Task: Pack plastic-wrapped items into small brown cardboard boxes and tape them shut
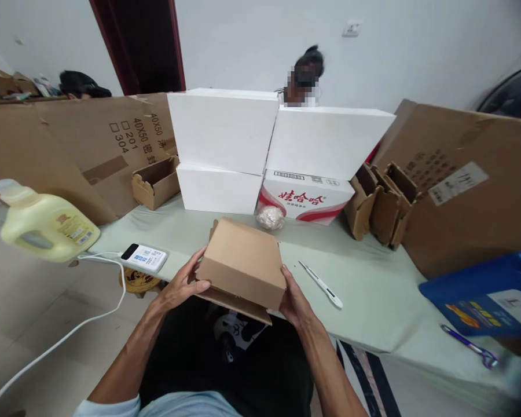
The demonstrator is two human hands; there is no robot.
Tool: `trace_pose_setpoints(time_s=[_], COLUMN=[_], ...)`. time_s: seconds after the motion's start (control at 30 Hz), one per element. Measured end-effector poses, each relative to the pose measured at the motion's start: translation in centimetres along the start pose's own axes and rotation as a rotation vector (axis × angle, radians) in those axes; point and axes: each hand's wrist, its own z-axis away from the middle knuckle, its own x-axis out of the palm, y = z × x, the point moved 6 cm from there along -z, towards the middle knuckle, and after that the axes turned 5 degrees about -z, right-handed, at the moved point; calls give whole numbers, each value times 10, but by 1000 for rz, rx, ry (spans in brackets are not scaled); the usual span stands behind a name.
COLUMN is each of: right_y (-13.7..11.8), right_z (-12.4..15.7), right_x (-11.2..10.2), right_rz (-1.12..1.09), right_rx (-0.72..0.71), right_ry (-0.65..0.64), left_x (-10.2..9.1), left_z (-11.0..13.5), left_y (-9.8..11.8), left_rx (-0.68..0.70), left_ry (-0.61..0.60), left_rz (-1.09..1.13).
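Observation:
Between my two hands, at the near edge of the table, is a small brown cardboard box (243, 255). A flap sticks out along its near lower side. My left hand (184, 282) grips the left side, thumb on the near corner and fingers partly hidden behind. On the opposite side my right hand (295, 298) holds the right near corner; most of its fingers are hidden. A white utility knife (321, 285) lies on the table to the right of the box. Behind the box sits a crumpled clear plastic ball (270, 218).
White boxes (226, 133) and a red-white carton (306, 197) form a wall at the back. Open cardboard trays (156, 180) stand by both side panels. A power bank (144, 258) with a cable, a yellow jug (47, 223), a blue jug (486, 298) and a purple peeler (469, 346) lie around.

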Motion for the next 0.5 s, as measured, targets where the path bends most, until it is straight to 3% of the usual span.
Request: trace_pose_setpoints(time_s=[0.2,0.37,0.5], right_y=[2,3,-6], right_z=[14,27,39], right_x=[3,4,-1], right_rz=[56,205,392], right_rx=[93,78,29], right_ry=[-60,-138,-143], left_x=[-2,-3,-3], left_z=[12,19,18], left_y=[28,51,71], left_rx=[54,190,287], left_ry=[0,-4,-24], left_rz=[-376,-641,-708])
